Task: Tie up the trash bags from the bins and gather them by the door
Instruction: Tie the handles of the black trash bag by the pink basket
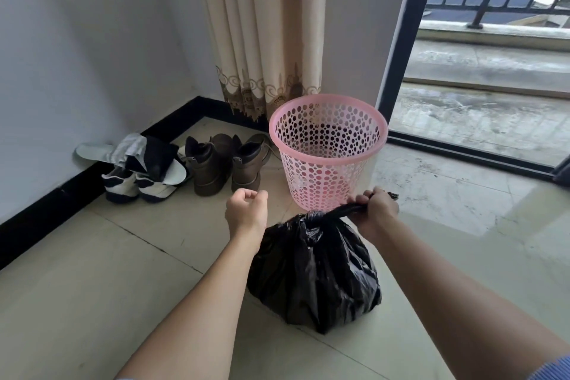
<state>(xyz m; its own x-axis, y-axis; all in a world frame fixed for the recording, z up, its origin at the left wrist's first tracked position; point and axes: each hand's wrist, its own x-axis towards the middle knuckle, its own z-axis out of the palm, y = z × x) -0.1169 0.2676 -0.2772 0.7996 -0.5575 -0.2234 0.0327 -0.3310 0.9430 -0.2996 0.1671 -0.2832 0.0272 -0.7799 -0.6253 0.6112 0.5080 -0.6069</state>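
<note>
- Hovering at frame centre, the left hand (246,210) is curled into a loose fist and holds nothing.
- Below centre, the trash bag (314,271) sits on the floor in front of the pink bin (327,148).
- The right hand (377,208) grips the bag's twisted neck; I'd cinch the knot snug before lifting.

The wall (77,40) is white, with a black strip (61,197) along the bottom. The floor (92,287) has big pale shiny tiles. A cream curtain (262,25) hangs in the corner. Beside it a glass door (398,55) with a dark frame lets daylight in. Outside are a wet balcony (493,120) and a black railing (509,8).
</note>
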